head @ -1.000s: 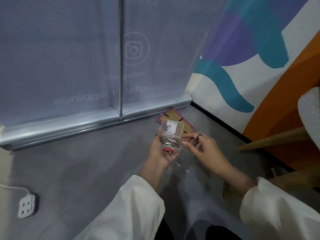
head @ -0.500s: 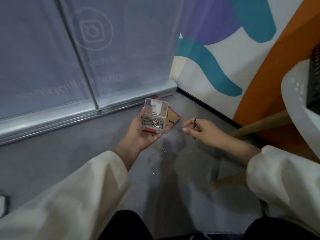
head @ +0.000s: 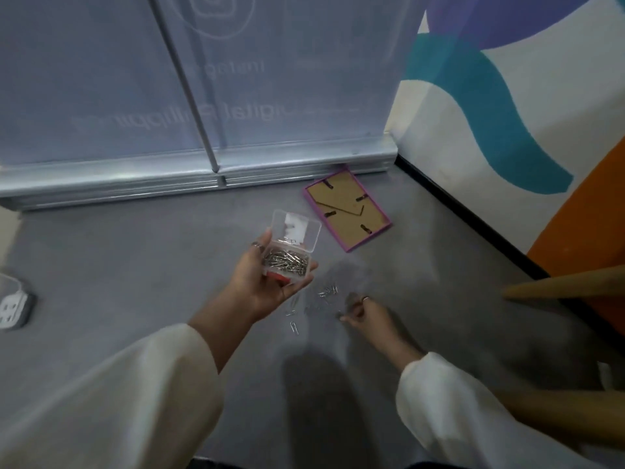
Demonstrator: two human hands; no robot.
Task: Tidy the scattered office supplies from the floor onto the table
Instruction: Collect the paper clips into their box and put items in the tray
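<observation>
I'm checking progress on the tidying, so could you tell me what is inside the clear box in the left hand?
The clear box, lid open, held in the left hand, contains a heap of silver paper clips. Something red shows underneath them; the clips cover the rest of it.

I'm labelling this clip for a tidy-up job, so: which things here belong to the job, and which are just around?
Part of the job:
- clear box of paper clips, held in the left hand
- loose paper clips on the floor
- right hand, down at the clips
- purple picture frame, face down on the floor

Just around:
- power strip
- banner stand base
- wooden leg
</observation>
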